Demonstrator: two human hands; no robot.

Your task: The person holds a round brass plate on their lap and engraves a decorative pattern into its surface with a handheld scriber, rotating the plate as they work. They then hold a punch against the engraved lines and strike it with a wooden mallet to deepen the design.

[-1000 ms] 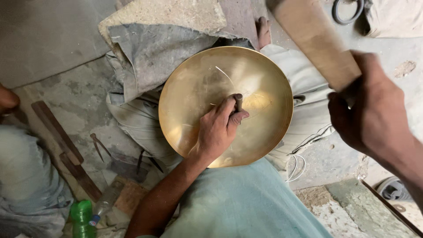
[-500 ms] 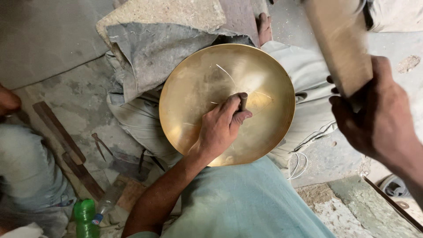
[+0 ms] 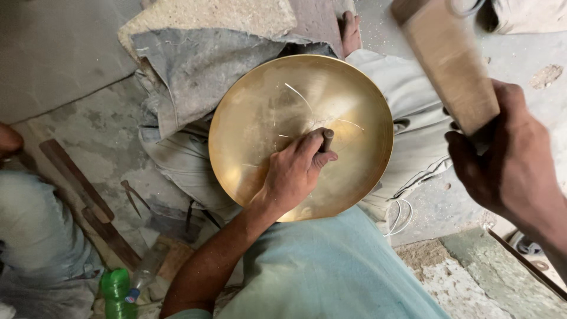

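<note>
Brass dish [image 3: 260, 118] — left hand [image 3: 295, 171] fingers clamp a half-hidden punch [image 3: 326, 140]; right hand [image 3: 511, 165] grips blurred mallet [image 3: 452, 65].

Left hand [image 3: 293, 172] pins punch [image 3: 326, 140] on brass dish [image 3: 260, 118]; right hand [image 3: 512, 162] grips wooden mallet [image 3: 452, 65].

pale teal shirt [image 3: 331, 277], light grey trousers [image 3: 413, 124], arms and foot [image 3: 349, 32] bare.
</note>
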